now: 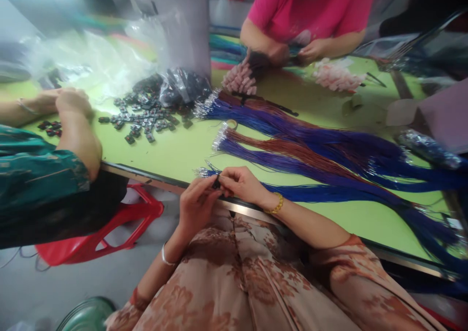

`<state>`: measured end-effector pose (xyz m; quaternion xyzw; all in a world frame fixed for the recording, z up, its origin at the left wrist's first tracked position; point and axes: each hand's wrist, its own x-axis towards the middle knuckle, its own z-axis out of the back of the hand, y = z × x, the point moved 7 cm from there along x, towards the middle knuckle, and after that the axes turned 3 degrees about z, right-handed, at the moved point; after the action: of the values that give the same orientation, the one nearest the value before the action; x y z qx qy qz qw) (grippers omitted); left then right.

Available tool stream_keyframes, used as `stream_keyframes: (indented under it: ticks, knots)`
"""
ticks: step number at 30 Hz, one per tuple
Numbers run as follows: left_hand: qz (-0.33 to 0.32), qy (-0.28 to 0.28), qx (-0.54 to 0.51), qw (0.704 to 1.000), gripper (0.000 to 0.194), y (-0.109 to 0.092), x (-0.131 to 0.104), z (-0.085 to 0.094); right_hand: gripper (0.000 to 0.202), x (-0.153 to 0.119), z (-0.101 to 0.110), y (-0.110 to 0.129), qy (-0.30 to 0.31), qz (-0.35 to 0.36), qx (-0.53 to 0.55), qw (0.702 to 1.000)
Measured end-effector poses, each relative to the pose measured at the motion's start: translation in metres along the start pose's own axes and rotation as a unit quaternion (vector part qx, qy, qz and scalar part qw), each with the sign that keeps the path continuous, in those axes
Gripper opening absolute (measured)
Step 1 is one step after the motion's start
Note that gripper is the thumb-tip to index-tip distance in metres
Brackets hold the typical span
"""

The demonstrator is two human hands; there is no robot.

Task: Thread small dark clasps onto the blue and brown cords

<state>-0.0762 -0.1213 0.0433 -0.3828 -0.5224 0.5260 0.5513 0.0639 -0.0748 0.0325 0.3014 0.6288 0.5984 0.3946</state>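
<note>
At the table's near edge, my left hand [197, 199] pinches a small black connector piece [216, 182] between thumb and fingers. My right hand [239, 184] meets it from the other side, its fingertips closed at the same piece; what they grip, probably a thin wire end, is too small to make out. Just behind my hands lies a bundle of blue wires [310, 193] with bare metal tips [204, 171] at its left end. Further back rests a bundle of purple and brown wires [278, 153] with silvery terminals [220, 137].
A pile of small black connectors [146, 116] lies left on the green table [164, 158], beside plastic bags [109, 68]. One co-worker's arm [78, 126] rests at the left; another person in a pink shirt [310, 9] works opposite. A red stool [124, 223] stands below left.
</note>
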Motion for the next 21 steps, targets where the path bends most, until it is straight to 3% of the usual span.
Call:
stream_keyframes:
  ticks: [3, 5, 9, 15, 19, 21]
  knots:
    - [-0.031, 0.015, 0.047, 0.998, 0.015, -0.009, -0.004, -0.003, 0.028, -0.010, -0.010, 0.000, 0.046, 0.017, -0.065, 0.997]
    - [-0.036, 0.006, 0.054, 0.998, 0.004, -0.014, -0.005, -0.002, 0.028, -0.016, -0.014, 0.008, 0.057, 0.068, -0.131, 0.988]
    - [-0.100, -0.055, 0.129, 0.985, 0.007, -0.026, -0.013, 0.006, 0.025, -0.028, -0.024, 0.026, 0.066, 0.168, -0.174, 0.968]
    - [-0.199, -0.033, 0.223, 0.954, 0.022, -0.024, -0.030, 0.001, 0.022, -0.029, -0.032, 0.023, 0.101, 0.149, -0.091, 0.980]
    - [-0.145, -0.052, 0.255, 0.954, 0.017, -0.011, -0.029, 0.018, 0.022, -0.029, -0.034, 0.024, 0.159, 0.154, -0.163, 0.961]
    - [-0.079, -0.099, 0.270, 0.955, 0.031, 0.000, -0.028, 0.042, 0.021, -0.019, -0.014, 0.025, 0.110, 0.132, -0.189, 0.967]
